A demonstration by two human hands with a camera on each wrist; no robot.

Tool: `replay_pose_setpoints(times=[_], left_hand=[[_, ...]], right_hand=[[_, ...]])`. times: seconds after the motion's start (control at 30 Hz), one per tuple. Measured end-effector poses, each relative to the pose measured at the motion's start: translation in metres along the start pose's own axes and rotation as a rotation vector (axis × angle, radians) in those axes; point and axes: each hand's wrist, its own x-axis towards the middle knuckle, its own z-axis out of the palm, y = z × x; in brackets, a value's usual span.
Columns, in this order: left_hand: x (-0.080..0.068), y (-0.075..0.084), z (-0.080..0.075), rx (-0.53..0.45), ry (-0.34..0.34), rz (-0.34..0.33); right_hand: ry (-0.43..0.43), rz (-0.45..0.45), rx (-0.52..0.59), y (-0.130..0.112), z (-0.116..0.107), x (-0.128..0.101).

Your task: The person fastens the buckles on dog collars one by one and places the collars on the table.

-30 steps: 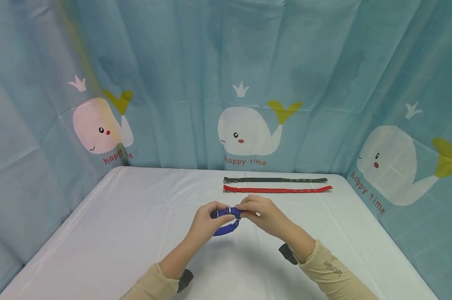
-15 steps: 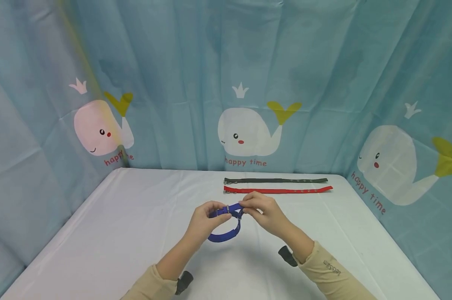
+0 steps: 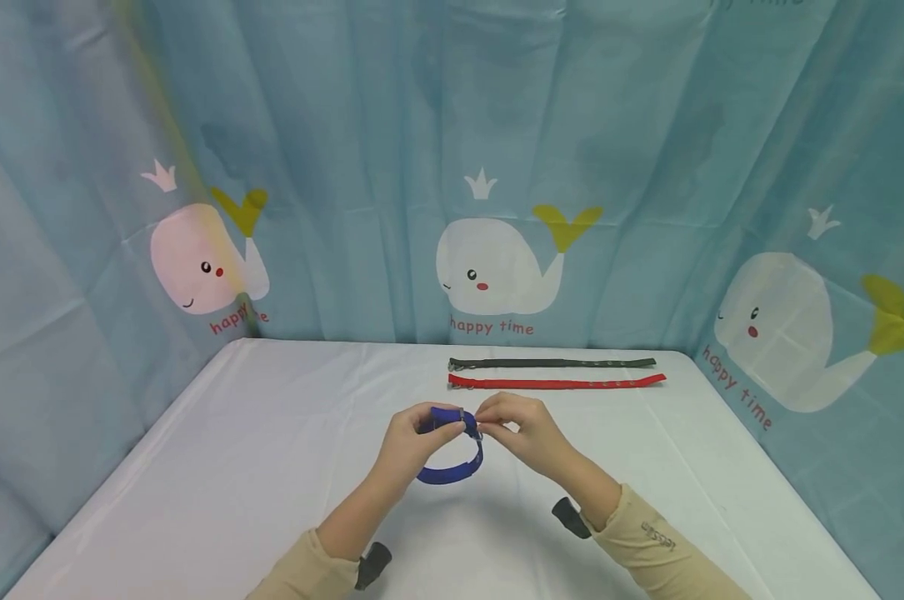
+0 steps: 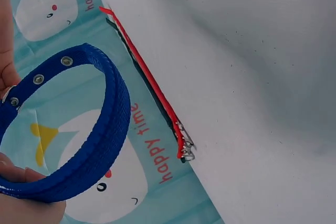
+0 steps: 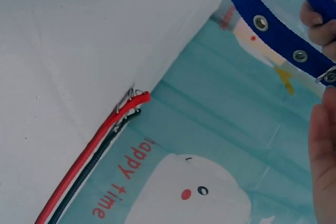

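Note:
A blue collar [image 3: 446, 476] with metal eyelets is bent into a loop above the table, its strap end passed through the buckle. My left hand [image 3: 409, 443] pinches it beside the buckle, thumb below and fingers behind. On the other side, my right hand [image 3: 525, 425] pinches the collar close to the buckle with thumb and fingertips. Seen from the left wrist, the loop of the blue collar [image 4: 116, 106] hangs wide. Eyelets on the blue collar [image 5: 278, 39] also show in the right wrist view, where most of the right hand is out of frame.
A red collar [image 3: 556, 384] and a dark green collar [image 3: 526, 363] lie straight and parallel near the back of the white table [image 3: 219, 467], buckles to the left. Behind the table hangs a blue whale-print curtain [image 3: 392, 275]. Dark devices sit at both wrists.
The strap end, earlier drawn out to the right by my right hand, now lies folded leftward over the buckle toward my left hand. The hanging loop looks larger than one second ago.

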Motion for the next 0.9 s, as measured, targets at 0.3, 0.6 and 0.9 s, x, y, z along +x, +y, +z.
replay_pose_setpoints(times=[0.3, 0.6, 0.9], left_hand=[[-0.0005, -0.0009, -0.0002, -0.013, -0.003, -0.015], [0.0004, -0.0012, 0.0001, -0.013, -0.006, -0.007], [0.0005, -0.0015, -0.0008, 0.016, 0.014, 0.000]], right_hand=[[-0.009, 0.001, 0.046, 0.0006, 0.0020, -0.0017], [-0.010, -0.008, 0.064, 0.0015, 0.0047, -0.0026], [0.090, -0.004, -0.014, -0.0028, 0.0006, 0.0014]])
